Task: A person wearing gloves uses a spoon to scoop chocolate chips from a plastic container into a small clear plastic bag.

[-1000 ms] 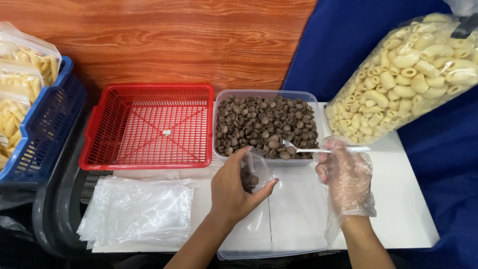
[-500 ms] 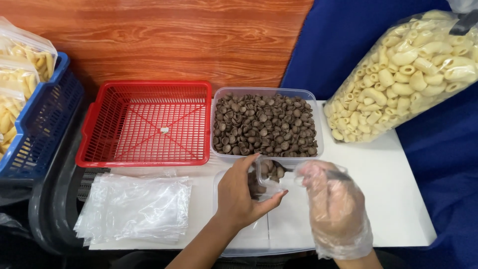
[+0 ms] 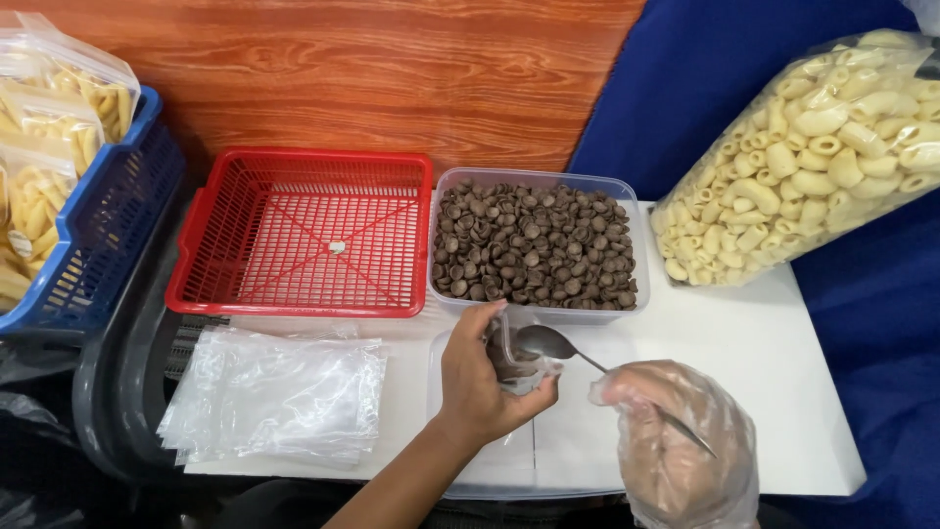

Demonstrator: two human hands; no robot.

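The person's bare left hand has its fingers wrapped round a small clear plastic bag, holding its mouth open just above the white table; some dark brown pieces already sit in the bottom of the bag. The right hand, covered in a loose clear plastic glove, has its fingers closed on the handle of a metal spoon, and the spoon's bowl rests at the bag's mouth. I cannot tell whether anything lies in the bowl.

Just behind the bag stands a clear rectangular tub full of brown shell-shaped pieces. To its left is a red plastic basket and, nearer the person, a stack of flat clear bags. At the far left a blue crate holds packed bags of pale yellow snacks. A big clear sack of pale tube-shaped pieces leans against blue cloth on the right, its lower end on the table.
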